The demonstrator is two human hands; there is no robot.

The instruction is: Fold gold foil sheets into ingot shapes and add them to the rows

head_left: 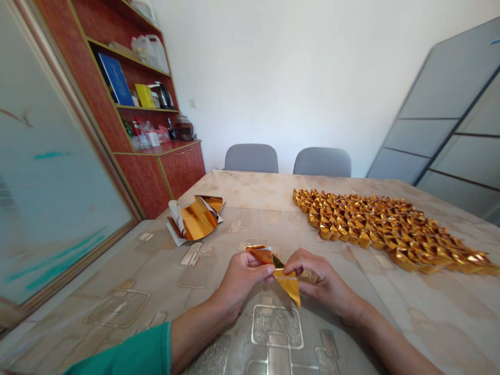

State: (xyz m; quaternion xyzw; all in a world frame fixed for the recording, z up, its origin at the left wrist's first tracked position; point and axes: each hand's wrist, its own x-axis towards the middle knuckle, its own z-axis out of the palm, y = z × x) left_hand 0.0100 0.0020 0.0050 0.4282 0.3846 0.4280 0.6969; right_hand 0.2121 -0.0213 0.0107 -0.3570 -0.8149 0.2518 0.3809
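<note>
Both of my hands pinch one partly folded sheet of gold foil paper (287, 281) just above the table (117, 291). My left hand (240, 276) grips its upper left part, fingers closed. My right hand (318, 276) holds the right side, thumb and fingers pressed on it. A pointed gold corner hangs down between the hands. A stack of flat gold foil sheets (197, 219) lies to the left, beyond my left hand. Many folded gold paper ingots (386, 226) lie in rows on the right half of the table.
Two grey chairs (289, 159) stand at the table's far edge. A red-brown cabinet with shelves (152, 130) holding bottles, a book and a kettle stands at the back left. Grey panels (449, 120) lean against the right wall. A frosted glass panel (50, 182) runs along the left.
</note>
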